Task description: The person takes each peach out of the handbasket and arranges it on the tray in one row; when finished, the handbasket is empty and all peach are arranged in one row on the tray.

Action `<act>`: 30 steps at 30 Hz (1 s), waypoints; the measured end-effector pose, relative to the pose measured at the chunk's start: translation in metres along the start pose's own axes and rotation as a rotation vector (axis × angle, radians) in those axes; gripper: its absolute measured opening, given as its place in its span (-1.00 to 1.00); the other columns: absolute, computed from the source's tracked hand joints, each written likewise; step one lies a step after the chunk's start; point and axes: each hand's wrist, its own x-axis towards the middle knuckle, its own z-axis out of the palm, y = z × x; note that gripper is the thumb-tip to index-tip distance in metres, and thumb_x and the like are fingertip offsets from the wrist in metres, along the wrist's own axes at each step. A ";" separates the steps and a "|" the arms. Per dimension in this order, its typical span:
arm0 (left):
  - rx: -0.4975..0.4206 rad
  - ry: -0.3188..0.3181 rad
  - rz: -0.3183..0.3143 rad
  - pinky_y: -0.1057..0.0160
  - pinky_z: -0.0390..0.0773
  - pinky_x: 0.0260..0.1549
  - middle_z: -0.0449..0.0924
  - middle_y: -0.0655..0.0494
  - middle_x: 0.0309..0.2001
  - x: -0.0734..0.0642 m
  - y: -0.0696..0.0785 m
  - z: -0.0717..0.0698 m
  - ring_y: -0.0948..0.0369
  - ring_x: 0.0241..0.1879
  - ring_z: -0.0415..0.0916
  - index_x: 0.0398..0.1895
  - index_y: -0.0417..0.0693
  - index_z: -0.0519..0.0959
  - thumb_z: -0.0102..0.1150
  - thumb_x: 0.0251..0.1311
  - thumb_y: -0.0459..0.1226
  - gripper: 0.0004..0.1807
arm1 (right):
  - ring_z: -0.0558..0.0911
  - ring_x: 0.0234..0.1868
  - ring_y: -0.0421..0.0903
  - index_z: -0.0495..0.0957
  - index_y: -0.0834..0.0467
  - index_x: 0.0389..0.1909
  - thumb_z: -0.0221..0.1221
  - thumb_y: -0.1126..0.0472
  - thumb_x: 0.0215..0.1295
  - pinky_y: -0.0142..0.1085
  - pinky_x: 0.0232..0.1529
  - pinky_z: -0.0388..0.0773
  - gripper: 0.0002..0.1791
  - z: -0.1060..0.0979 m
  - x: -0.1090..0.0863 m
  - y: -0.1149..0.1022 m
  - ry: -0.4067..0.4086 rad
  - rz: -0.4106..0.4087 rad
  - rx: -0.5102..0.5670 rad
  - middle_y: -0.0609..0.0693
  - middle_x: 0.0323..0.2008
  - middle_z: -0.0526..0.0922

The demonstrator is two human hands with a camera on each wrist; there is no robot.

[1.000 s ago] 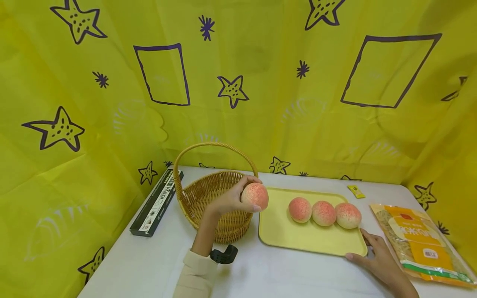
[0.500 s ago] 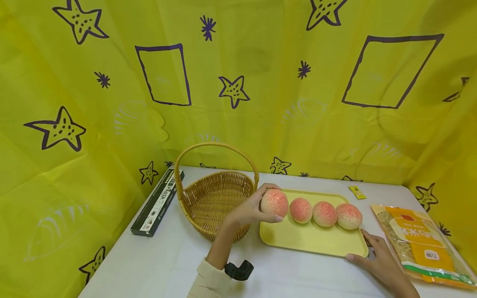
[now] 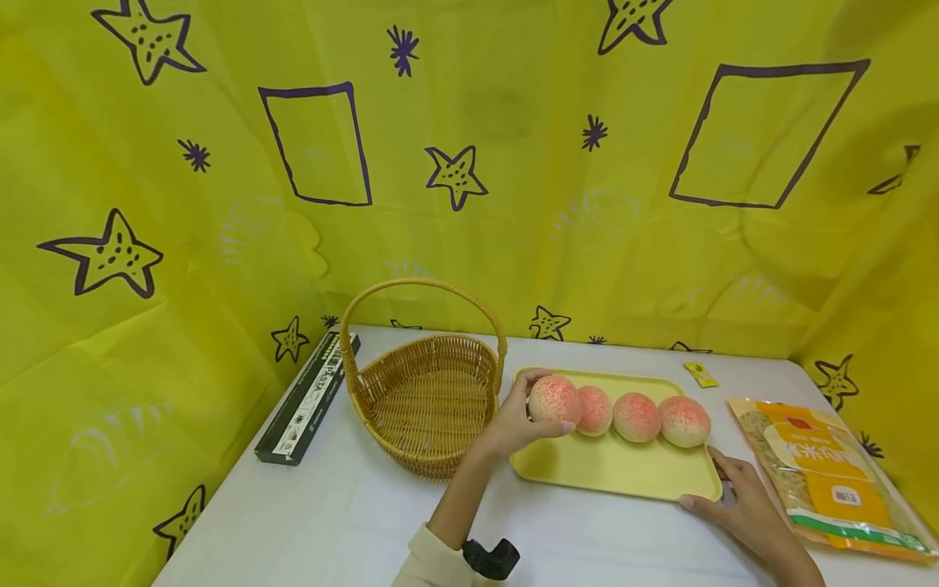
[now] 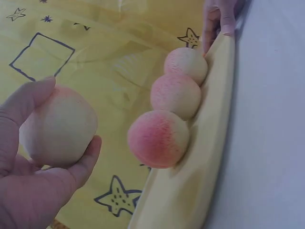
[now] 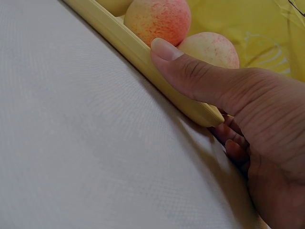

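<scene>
My left hand [image 3: 506, 428] grips a peach [image 3: 554, 399] over the left end of a yellow tray [image 3: 609, 471]. In the left wrist view, thumb and fingers curl round this peach [image 4: 59, 126], which is apart from the others. Three more pink-and-cream peaches, a left one [image 3: 594, 412], a middle one [image 3: 637, 417] and a right one [image 3: 685, 421], lie in a row on the tray. At the tray's near right corner, my right hand [image 3: 748, 509] holds the edge. The right wrist view shows its thumb [image 5: 190, 71] over the rim and fingers beneath, partly hidden.
A wicker basket [image 3: 370, 428] with a tall arched handle stands left of the tray. Beyond it lies a black pasta box [image 3: 308, 399]. An orange-and-clear food bag [image 3: 829, 477] and a small yellow packet [image 3: 701, 374] lie at the right. Yellow cloth [image 3: 513, 244] hangs behind the white table.
My left hand has carried the peach rightward from beside the basket to over the tray, near the row's left peach. The right hand has stayed at the tray corner.
</scene>
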 end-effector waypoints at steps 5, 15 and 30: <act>0.059 0.063 -0.022 0.12 0.54 0.11 0.32 0.05 0.29 0.001 -0.014 0.007 0.13 0.14 0.49 0.31 0.19 0.16 0.45 0.00 -0.22 -0.17 | 0.16 0.22 0.47 -0.28 0.38 0.50 0.25 -0.25 0.20 0.39 0.14 0.21 0.23 0.001 0.000 -0.001 -0.012 0.015 -0.006 0.57 0.28 -0.04; 0.065 0.131 -0.016 0.10 0.51 0.14 0.31 -0.07 0.30 0.007 -0.030 0.007 0.08 0.18 0.46 0.37 0.07 0.17 0.41 0.03 -0.26 -0.15 | 0.15 0.22 0.49 -0.25 0.40 0.49 0.26 -0.23 0.21 0.40 0.13 0.21 0.21 0.001 0.000 0.000 0.011 -0.014 -0.019 0.58 0.27 -0.03; 0.146 0.276 -0.063 -0.07 0.39 0.26 0.29 -0.15 0.33 0.024 -0.048 0.012 -0.09 0.30 0.34 0.43 -0.12 0.18 0.37 -0.01 -0.44 -0.12 | 0.12 0.24 0.50 -0.29 0.38 0.49 0.24 -0.30 0.18 0.40 0.17 0.17 0.26 -0.001 0.002 0.000 -0.027 0.041 -0.007 0.60 0.29 -0.08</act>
